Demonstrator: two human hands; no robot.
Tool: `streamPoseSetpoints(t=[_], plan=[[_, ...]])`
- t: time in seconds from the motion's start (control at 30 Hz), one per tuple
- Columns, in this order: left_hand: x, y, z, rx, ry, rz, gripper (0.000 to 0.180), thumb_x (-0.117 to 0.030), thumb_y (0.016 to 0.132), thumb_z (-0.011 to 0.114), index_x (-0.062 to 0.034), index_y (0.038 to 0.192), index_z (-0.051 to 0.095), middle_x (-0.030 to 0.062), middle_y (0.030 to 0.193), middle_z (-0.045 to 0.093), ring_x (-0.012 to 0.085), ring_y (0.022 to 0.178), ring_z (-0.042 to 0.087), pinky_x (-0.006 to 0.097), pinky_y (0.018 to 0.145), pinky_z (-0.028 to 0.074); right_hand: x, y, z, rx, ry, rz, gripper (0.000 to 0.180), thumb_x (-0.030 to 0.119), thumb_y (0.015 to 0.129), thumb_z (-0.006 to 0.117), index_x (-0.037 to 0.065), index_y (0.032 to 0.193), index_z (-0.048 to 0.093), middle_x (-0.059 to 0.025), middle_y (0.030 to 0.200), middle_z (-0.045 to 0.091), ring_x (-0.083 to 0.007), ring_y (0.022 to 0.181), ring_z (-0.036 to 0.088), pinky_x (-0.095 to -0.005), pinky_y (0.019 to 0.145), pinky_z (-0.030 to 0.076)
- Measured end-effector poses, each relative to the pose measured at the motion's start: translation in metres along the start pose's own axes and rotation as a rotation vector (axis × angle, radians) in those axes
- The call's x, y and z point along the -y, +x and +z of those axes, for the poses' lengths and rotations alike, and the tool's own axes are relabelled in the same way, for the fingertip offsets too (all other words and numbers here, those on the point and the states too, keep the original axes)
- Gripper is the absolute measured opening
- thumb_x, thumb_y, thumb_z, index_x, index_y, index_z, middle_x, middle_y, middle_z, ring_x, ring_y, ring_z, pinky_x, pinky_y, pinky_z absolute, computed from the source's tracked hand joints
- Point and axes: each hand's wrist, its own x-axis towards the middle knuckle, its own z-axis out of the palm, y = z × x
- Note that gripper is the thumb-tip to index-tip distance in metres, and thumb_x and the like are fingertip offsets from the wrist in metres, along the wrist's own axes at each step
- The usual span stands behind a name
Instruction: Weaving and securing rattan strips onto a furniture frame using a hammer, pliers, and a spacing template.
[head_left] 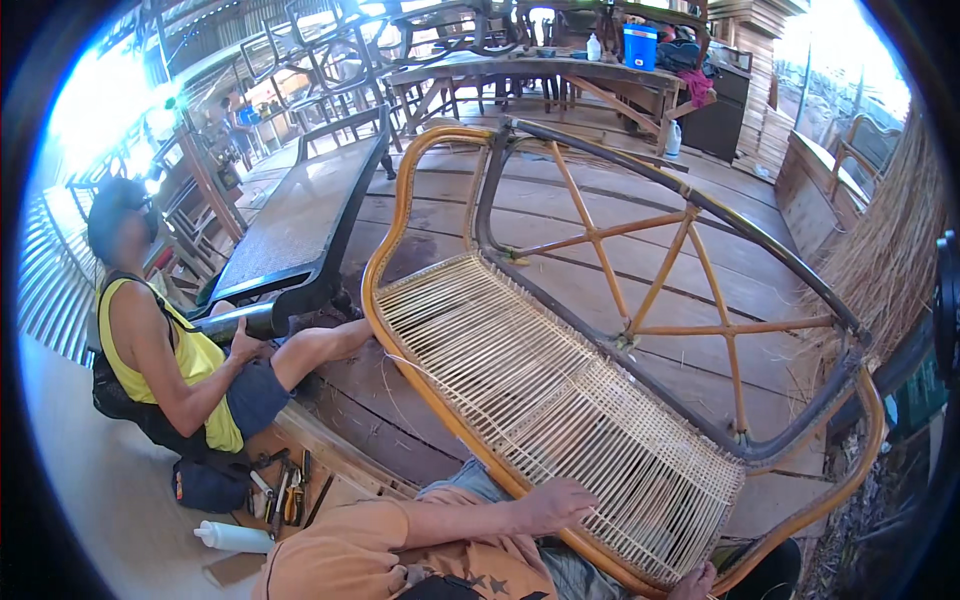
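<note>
Left hand (556, 506) curled at the seat (590, 400), right hand (693, 582) at the frame (403, 190), whether either pinches strands (450, 310) I cannot tell; even, taut weaving should serve best.

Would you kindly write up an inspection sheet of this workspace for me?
Surface: plank floor, its seams visible.
Job's things: curved bench frame with a partly cross-woven seat.
Clutter: hand tools, white bottle and dark cap at lower left.
Hands: left hand over the seat's near edge; right hand by the frame's near right corner; grips unclear.
Cables: nothing seen.
Surroundings: seated co-worker at left, blue cooler on a table behind, straw-like stack at right.
</note>
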Motion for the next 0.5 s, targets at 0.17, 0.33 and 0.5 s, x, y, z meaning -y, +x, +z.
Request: streamPoseSetpoints(t=[0.17,0.33,0.5], plan=[[0.024,-0.028,-0.030,-0.045,0.200,-0.114,0.026,-0.014,0.081,0.059,-0.0049,0.105,0.057,0.0099,0.103,0.057,0.0275,0.100,0.053,0.040,0.088,0.041,0.003,0.004,-0.006,0.036,-0.072,0.038,0.035,0.036,0.090,0.049,0.011,0.110,0.062,-0.0126,0.097,0.065,-0.0311,0.083,0.061,-0.0419,0.071,0.048],[0.035,-0.026,-0.042,-0.024,0.253,-0.210,0.036,-0.015,0.079,0.060,-0.0050,0.113,0.053,0.0124,0.115,0.051,0.0311,0.111,0.046,0.043,0.095,0.036,-0.064,0.021,0.009,-0.146,0.507,0.061,0.019,0.011,0.088,0.048,-0.003,0.097,0.057,-0.0114,0.087,0.057,-0.0187,0.083,0.054,-0.0305,0.076,0.044],[0.039,-0.036,-0.037,0.001,0.335,-0.264,0.039,-0.017,0.077,0.062,-0.0064,0.113,0.052,0.0121,0.119,0.049,0.0325,0.115,0.043,0.045,0.096,0.033,-0.037,0.013,0.000,-0.278,0.462,0.077,0.019,0.012,0.089,0.048,-0.003,0.097,0.055,-0.0087,0.082,0.056,-0.0181,0.076,0.053,-0.0294,0.072,0.044]])
